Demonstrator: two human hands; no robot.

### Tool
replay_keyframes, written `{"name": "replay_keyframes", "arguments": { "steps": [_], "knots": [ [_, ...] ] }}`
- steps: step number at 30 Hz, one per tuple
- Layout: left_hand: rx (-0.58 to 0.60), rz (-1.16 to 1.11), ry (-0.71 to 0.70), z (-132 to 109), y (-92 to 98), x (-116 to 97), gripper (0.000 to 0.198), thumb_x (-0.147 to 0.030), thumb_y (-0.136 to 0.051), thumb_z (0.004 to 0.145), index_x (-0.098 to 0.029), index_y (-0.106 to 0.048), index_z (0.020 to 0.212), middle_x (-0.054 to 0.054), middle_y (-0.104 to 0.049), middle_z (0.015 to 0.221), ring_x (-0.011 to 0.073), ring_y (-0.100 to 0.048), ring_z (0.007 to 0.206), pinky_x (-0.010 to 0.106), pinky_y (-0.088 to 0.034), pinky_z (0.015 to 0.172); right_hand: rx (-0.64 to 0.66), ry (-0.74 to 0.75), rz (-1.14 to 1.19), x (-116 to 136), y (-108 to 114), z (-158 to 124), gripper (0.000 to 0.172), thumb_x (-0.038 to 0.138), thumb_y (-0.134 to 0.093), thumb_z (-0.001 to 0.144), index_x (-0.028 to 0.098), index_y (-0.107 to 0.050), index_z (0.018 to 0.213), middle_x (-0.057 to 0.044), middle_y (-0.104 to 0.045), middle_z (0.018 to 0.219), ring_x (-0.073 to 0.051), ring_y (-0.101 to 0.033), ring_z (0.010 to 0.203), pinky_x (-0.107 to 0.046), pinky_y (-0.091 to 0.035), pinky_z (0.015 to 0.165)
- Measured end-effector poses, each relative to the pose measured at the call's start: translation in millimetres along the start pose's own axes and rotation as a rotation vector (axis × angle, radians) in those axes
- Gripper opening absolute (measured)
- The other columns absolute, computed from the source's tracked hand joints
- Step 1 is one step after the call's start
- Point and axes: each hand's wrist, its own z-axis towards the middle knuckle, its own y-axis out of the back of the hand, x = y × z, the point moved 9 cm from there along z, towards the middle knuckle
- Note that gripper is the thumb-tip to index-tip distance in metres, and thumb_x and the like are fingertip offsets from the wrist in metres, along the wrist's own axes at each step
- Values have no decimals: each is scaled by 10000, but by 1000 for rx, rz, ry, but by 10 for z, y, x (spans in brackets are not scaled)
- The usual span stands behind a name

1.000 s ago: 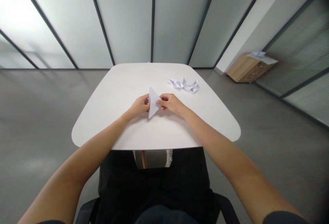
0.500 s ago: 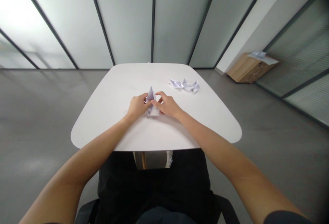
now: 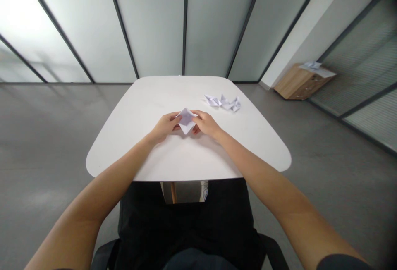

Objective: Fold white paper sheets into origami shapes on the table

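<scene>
A small folded white paper (image 3: 186,120), now a flattened diamond shape, sits between my hands over the middle of the white table (image 3: 149,154). My left hand (image 3: 166,126) pinches its left corner with fingers closed. On the other side my right hand (image 3: 205,123) grips the right corner, fingers curled around the edge. Both hands rest low on the tabletop.
Several finished folded paper pieces (image 3: 223,102) lie in a row at the table's far right. A wooden cabinet (image 3: 299,82) with papers on top stands by the right wall. Glass partitions run behind the table. My lap and a chair are below the near edge.
The paper went from a tall upright triangle to a squashed, opened diamond shape. Both hands stayed at its sides, pulling the corners apart and pressing it lower.
</scene>
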Motion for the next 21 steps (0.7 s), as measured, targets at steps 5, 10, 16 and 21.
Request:
{"name": "replay_keyframes", "arguments": {
  "steps": [5, 10, 16, 21],
  "knots": [
    [41, -177, 142, -56, -33, 24, 409, -299, -705, 924, -238, -691, 1328, 90, -726, 1222, 158, -724, 978, 291, -617, 890, 10, -43, 116, 8, 31, -20, 457, 358, -612, 913, 205, -694, 1336, -43, -747, 788, -196, -705, 638, -343, -624, 604],
    [55, -216, 141, -94, -25, -42, 391, -181, -660, 876, -200, -730, 1260, 130, -726, 1208, 210, -724, 1039, 347, -619, 959, 51, -47, 172, 69, 22, -65, 454, 218, -550, 894, 189, -701, 1322, -49, -758, 864, -182, -705, 682, -382, -656, 692],
    [75, -215, 157, -146, -64, -82, 430, -453, -732, 871, -187, -705, 1208, 129, -691, 1211, 245, -720, 984, 415, -625, 884, 194, 1, 180, 153, -51, -156, 552, 179, -608, 890, 198, -606, 1442, -89, -745, 1173, -209, -737, 869, -410, -681, 778],
    [55, -44, 60, -145, -71, -86, 524, -300, -881, 756, -232, -618, 1204, 16, -644, 1004, 151, -670, 886, 326, -591, 822, 207, 44, 181, 143, -83, -153, 495, 330, -645, 962, 202, -610, 1438, -82, -751, 1135, -213, -733, 905, -440, -678, 859]
  ]
}}
